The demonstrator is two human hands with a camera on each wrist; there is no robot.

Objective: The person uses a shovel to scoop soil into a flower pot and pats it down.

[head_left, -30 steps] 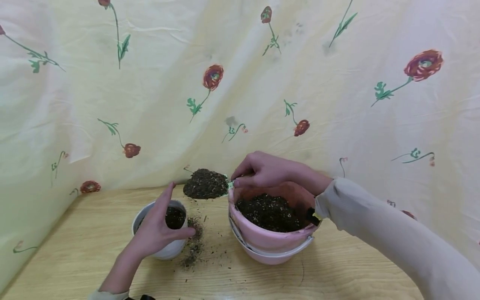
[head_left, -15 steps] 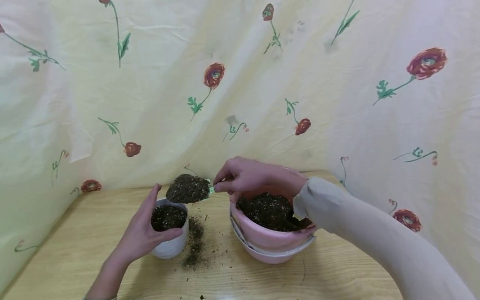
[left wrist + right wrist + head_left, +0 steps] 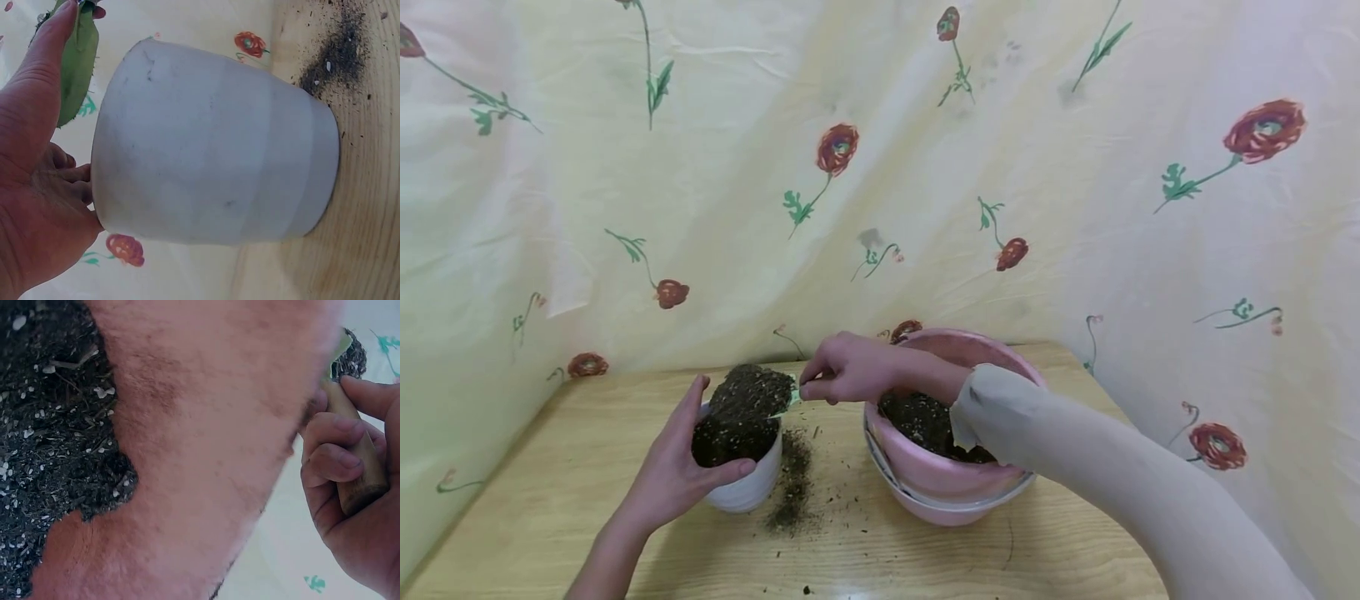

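My right hand [image 3: 853, 368] grips a small garden trowel [image 3: 364, 478] by its wooden handle, fingers curled round it in the right wrist view. A heap of dark potting soil [image 3: 751, 393] covers the trowel's green blade [image 3: 78, 72], which hangs over the mouth of a white flowerpot [image 3: 741, 493]. Soil [image 3: 726, 446] shows inside that pot, which stands upright on the table. My left hand [image 3: 673, 467] is at the pot's rim, thumb and fingers spread on either side of the opening.
Right of the white pot, a large pink pot [image 3: 925, 457] holds more dark soil [image 3: 921, 421], with my right forearm across it. Spilled soil [image 3: 793, 487] lies on the wooden table [image 3: 835, 558] between the pots. A flowered cloth [image 3: 737, 167] hangs behind.
My right hand has carried the loaded trowel left from beside the pink pot to over the white pot, its blade now tilting. My left hand has shifted slightly left.
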